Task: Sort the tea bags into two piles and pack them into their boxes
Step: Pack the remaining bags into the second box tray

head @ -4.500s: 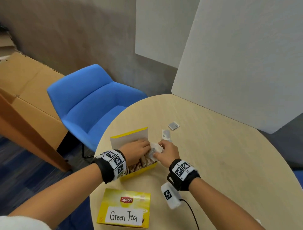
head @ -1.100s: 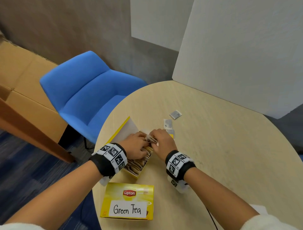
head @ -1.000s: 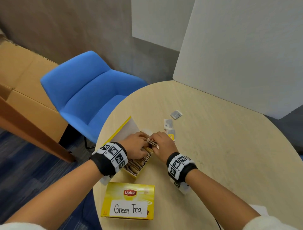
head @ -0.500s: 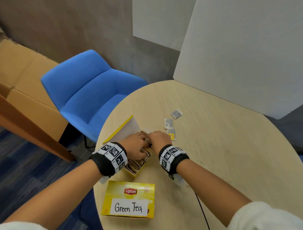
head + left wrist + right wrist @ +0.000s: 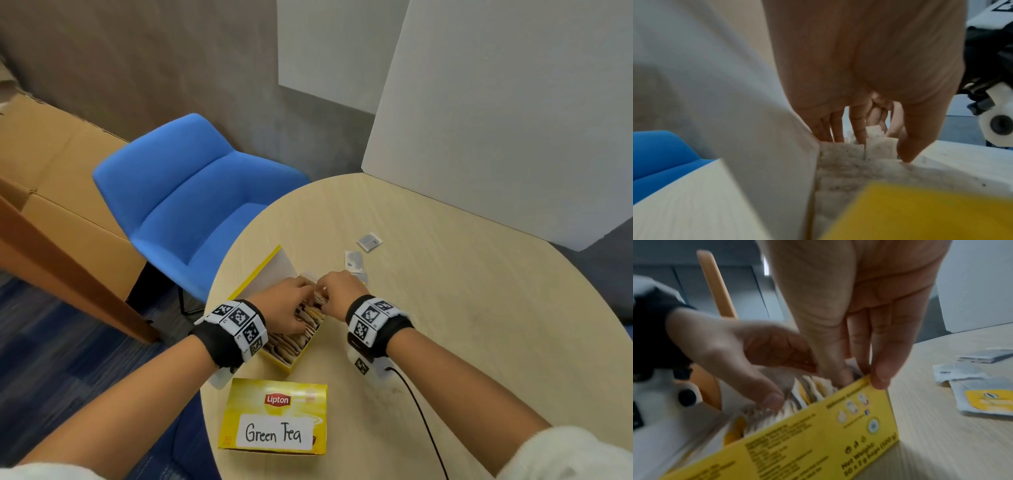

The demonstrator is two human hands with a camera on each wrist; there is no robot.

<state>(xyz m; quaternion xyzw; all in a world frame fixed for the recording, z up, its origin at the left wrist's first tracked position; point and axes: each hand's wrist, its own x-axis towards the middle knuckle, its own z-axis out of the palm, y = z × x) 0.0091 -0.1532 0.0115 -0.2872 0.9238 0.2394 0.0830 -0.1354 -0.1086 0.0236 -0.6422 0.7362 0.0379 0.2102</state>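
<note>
Both hands (image 5: 286, 303) (image 5: 339, 291) reach fingers-down into the open box (image 5: 294, 356).

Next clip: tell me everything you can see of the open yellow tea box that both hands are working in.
The open tea box is yellow cardboard with dark print on its long side; "Net Weight" is legible. Its lid, pale inside, is folded back toward the blue chair. It sits on the round table, beyond the closed box labelled "Green Tea". A row of upright tea bags fills it. The left hand and right hand both reach among the bags.
</note>
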